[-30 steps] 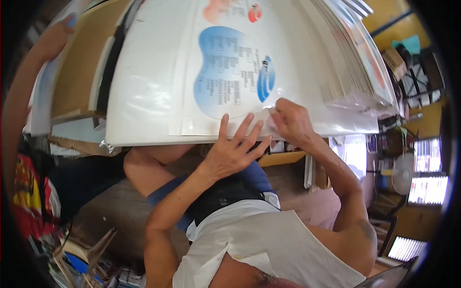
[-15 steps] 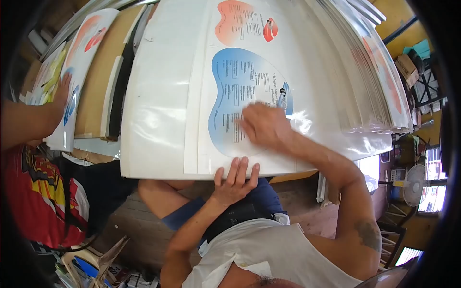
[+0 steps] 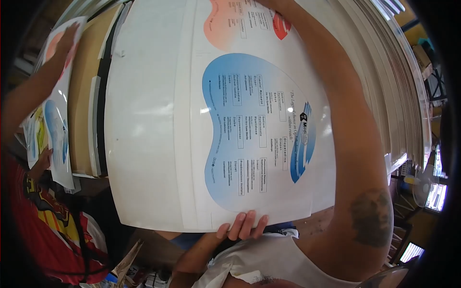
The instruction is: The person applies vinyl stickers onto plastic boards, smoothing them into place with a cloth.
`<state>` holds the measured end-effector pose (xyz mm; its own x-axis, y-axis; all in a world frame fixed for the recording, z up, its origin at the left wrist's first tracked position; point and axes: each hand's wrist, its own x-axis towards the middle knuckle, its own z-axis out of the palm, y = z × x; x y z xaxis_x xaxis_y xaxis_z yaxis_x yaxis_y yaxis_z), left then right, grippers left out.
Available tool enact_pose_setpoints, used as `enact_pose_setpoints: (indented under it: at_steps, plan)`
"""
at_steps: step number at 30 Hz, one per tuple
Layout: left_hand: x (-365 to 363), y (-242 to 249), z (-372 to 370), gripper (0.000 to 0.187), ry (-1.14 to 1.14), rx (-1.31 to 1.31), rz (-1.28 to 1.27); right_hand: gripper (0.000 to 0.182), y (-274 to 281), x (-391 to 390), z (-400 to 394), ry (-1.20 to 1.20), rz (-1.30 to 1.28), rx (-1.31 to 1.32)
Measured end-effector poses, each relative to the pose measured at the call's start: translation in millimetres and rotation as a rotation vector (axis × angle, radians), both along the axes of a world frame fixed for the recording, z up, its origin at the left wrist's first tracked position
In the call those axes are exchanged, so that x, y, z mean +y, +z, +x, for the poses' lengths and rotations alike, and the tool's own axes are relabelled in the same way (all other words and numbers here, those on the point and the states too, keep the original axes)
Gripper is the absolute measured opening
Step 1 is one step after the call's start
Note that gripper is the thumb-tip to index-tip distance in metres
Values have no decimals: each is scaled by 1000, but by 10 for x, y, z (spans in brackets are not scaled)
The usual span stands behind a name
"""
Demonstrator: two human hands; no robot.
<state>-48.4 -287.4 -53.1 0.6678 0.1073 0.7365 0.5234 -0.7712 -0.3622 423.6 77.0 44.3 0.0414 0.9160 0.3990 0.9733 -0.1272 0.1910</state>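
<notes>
The fingers of my left hand (image 3: 244, 226) are spread over the near edge of a large glossy printed sheet (image 3: 293, 201). Its thumb and palm are mostly hidden. My right arm (image 3: 343, 91) stretches forward along the sheet's right side. At the top border the right hand is cut off, near a red and orange print (image 3: 222, 24), and its fingers do not show. Between the arms lies a blue curved print (image 3: 225, 129) with boxed text and a logo. Under the sheet is a wide white board or stack (image 3: 149, 144).
On the left, a co-worker in a red shirt (image 3: 29, 230) holds a similar printed sheet (image 3: 60, 139) with both hands beside a brown board (image 3: 86, 96). Thick layered sheets (image 3: 394, 96) are stacked at the right. A fan (image 3: 425, 187) stands beyond them.
My right hand has moved from the blue print forward to the top border. The view has come closer to the sheet. My left hand stays at the near edge. The co-worker's sheet has been lifted and tilted.
</notes>
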Motion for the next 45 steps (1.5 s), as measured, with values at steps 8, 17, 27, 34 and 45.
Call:
enact_pose_setpoints:
  at_steps: [8, 17, 27, 34, 45]
  plan:
    - [-14, 30, 115, 41, 49, -86, 73, 33, -143, 164, 108, -86, 15, 64]
    - [-47, -100, 173, 31, 38, -213, -42, 20, -44, -1891, -1702, 208, -99, 164]
    - [-59, 68, 67, 53, -229, -293, -467, 19, -31, -3389, -2986, 558, -76, 321]
    - [672, 1112, -714, 53, -261, 0, -831, 31, 238, -3547, -2618, 311, -203, 691]
    - [1525, 980, -811, 68, -100, 439, -913, 23, 243, -4285, -2086, 503, -178, 369]
